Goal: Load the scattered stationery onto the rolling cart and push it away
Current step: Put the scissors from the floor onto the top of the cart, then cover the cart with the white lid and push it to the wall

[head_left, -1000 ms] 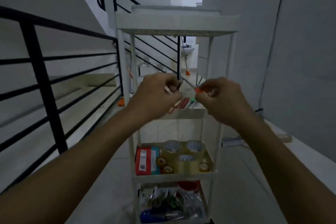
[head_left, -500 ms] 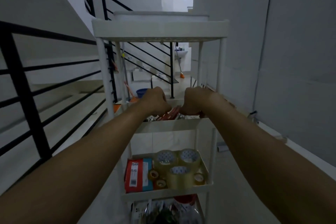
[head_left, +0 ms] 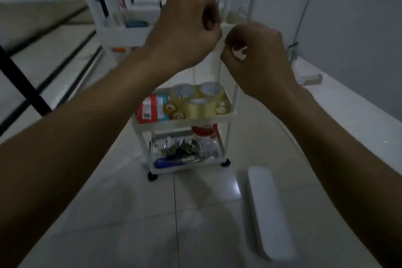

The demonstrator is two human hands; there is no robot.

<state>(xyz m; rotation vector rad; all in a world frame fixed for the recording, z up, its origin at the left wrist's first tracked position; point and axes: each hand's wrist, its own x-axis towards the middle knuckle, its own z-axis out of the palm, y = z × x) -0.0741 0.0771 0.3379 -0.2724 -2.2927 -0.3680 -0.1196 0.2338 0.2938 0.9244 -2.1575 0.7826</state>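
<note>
The white rolling cart (head_left: 185, 123) stands on the tiled floor just ahead of me. Its middle shelf holds clear tape rolls (head_left: 196, 102) and a red box (head_left: 150, 109). The bottom shelf holds a jumble of small stationery (head_left: 180, 154). My left hand (head_left: 185, 28) and my right hand (head_left: 256, 59) are both closed into fists in front of the rim of the upper shelf (head_left: 121, 36). That shelf's contents are hidden behind them. No item shows in either fist, and whether they touch the rim I cannot tell.
A long white case (head_left: 267, 209) lies on the floor at the near right of the cart. A black stair railing (head_left: 26, 89) runs along the left. A wall with a low ledge (head_left: 352, 115) closes the right side. The cart's black wheels (head_left: 152, 176) rest on the tiles.
The pens I held a second ago went into the upper shelf. My view has tilted down to the floor, and both fists have drawn back a little from the shelf.
</note>
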